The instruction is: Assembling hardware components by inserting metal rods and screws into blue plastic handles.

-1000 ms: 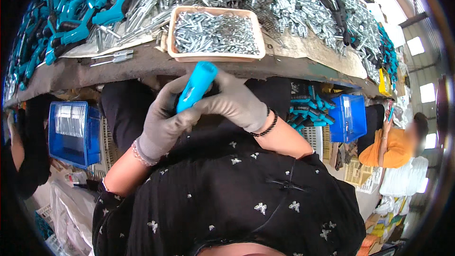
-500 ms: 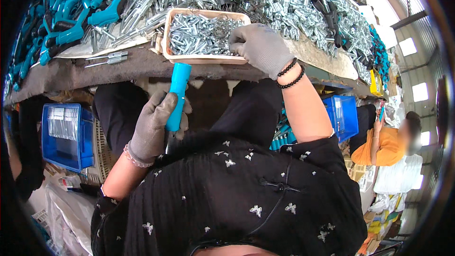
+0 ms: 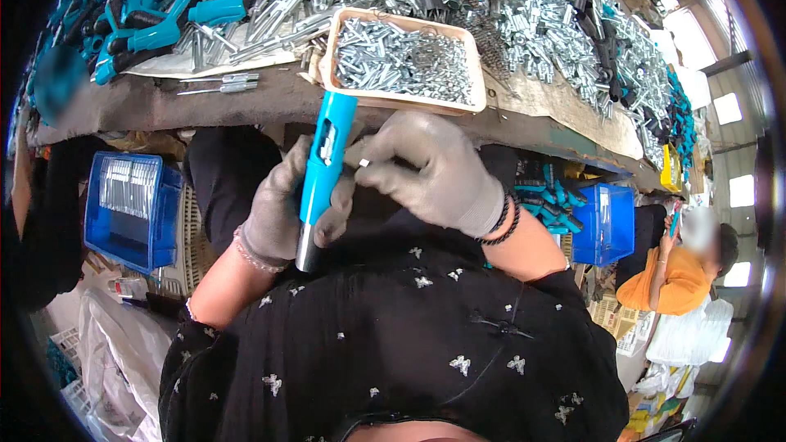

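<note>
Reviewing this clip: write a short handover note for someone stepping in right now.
Left hand: gloved, wrapped around the blue tube handle, held upright at the bench edge.
Right hand: gloved, pinching a small metal pin beside the handle's side slot.
Tray of metal pins: on the bench just above the hands.
Done: handle in hand, pin picked.
Left: pin not yet seated in the slot.

Daylight strong from windows (image 3: 741,190) on my right, blown out white. Glare off metal parts in tray (image 3: 401,61) and across bench. Under bench dim, my dark clothes swallow detail. Fisheye bends bench edge; black vignette rings frame. Centre sharp, rim soft. Person's face at right blurred.
</note>
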A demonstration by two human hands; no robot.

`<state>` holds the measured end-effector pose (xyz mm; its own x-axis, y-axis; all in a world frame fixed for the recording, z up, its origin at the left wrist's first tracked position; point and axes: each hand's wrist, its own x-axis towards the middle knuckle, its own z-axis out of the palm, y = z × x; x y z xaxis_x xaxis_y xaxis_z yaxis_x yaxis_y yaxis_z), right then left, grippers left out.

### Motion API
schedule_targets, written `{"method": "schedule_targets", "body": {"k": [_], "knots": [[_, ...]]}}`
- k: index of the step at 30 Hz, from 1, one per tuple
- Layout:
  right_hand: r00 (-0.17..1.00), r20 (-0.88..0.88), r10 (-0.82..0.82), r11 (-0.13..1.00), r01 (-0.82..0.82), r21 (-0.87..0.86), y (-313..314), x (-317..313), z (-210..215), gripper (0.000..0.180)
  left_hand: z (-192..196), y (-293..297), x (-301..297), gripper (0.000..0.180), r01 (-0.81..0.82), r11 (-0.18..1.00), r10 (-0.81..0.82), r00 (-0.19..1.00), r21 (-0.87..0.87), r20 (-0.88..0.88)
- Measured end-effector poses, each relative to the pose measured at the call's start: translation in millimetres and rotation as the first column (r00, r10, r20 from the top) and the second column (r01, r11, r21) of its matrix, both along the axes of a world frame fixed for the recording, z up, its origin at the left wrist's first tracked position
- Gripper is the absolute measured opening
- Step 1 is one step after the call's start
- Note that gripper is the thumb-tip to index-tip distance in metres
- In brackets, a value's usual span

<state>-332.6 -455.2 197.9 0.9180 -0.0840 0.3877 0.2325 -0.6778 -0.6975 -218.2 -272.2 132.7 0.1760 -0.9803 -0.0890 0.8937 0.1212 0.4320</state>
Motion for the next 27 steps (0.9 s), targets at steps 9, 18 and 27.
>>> {"method": "schedule_targets", "body": {"k": [9, 18, 27], "knots": [[0.998, -0.018, 0.066, 0.974, -0.060, 0.219, 23.0, 6.4, -11.5, 0.015, -10.6, 6.7, -2.9, 0.058, 0.065, 0.983, -0.082, 0.992, -0.173, -0.096], [0.984, 0.116, 0.138, 0.986, -0.125, -0.110, 22.1, 21.5, -9.8, 0.016, -20.5, 18.4, 13.9, 0.068, 0.015, 0.991, 0.029, 0.947, -0.134, 0.320], [0.883, -0.384, 0.269, 0.664, 0.119, 0.739, 23.7, 3.3, -13.6, 0.021, -10.7, 16.9, 1.0, 0.066, 0.187, 0.968, -0.121, 0.934, -0.169, 0.337]]}}
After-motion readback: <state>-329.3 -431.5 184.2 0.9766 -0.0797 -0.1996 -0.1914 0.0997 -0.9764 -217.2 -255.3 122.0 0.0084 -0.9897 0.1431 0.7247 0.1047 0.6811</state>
